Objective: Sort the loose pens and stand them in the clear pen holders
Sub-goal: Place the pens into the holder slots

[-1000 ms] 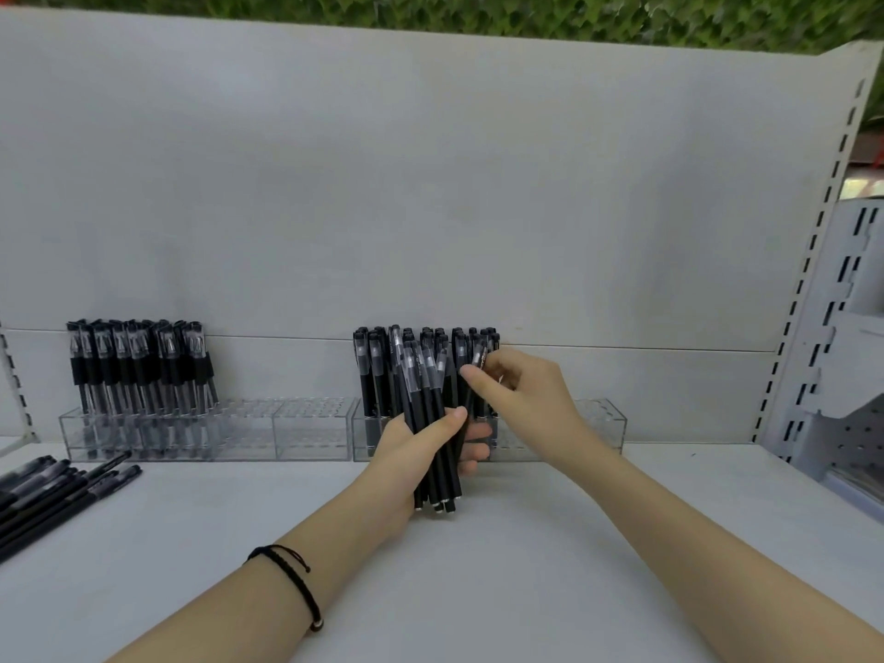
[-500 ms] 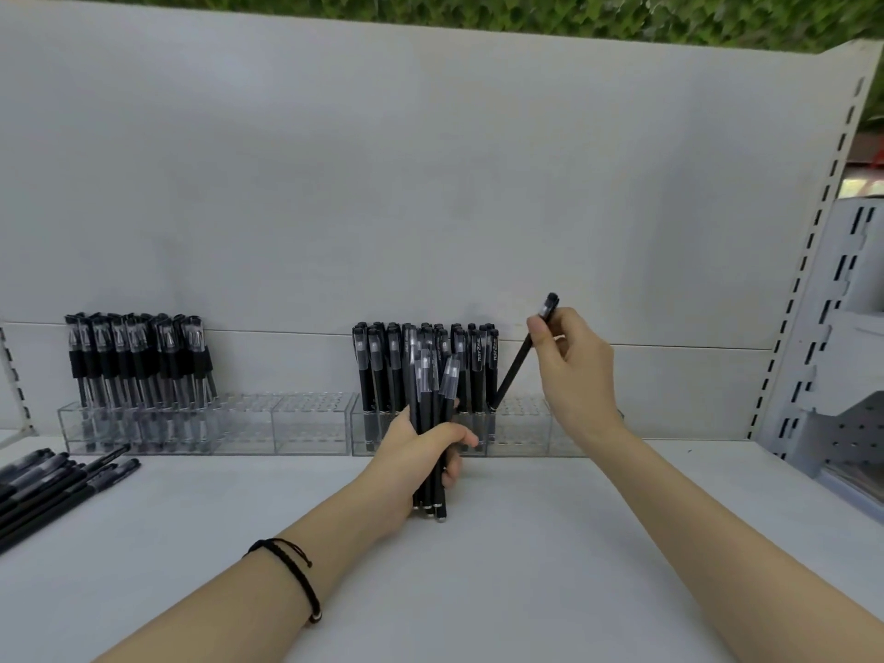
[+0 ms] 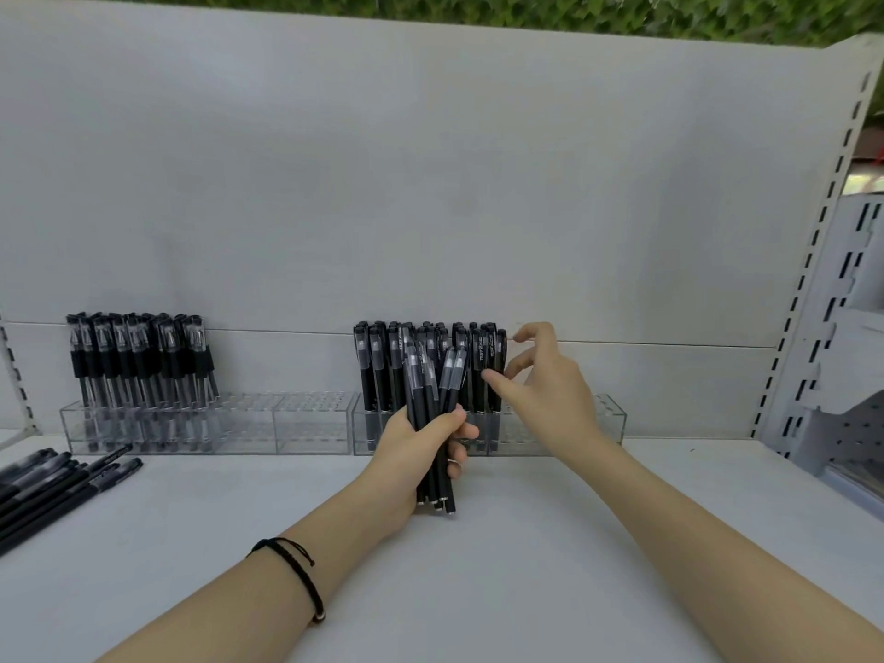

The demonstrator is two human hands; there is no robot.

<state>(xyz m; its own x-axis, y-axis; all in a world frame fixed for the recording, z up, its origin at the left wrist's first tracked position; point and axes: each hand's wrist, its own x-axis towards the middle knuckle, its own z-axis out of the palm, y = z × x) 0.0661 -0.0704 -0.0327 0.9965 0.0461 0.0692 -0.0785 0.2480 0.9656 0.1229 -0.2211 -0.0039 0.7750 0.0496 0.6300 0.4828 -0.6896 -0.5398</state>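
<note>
My left hand (image 3: 421, 442) grips an upright bundle of black pens (image 3: 433, 409), their tips just above the white shelf. Behind it stands a clear pen holder (image 3: 607, 418) whose left half is filled with several black pens (image 3: 382, 361). My right hand (image 3: 540, 385) hovers by the rightmost standing pen (image 3: 500, 366), fingers spread and holding nothing. A second clear holder (image 3: 306, 423) at the left carries several clear-capped black pens (image 3: 138, 356) in its left part.
Several loose black pens (image 3: 52, 485) lie on the shelf (image 3: 526, 567) at the far left edge. A white back panel (image 3: 430, 184) rises behind the holders. A perforated white upright and metal brackets (image 3: 842, 327) stand at the right.
My right hand lowered the single pen into the right holder beside the standing row and let go of it. The left hand kept its bundle almost still.
</note>
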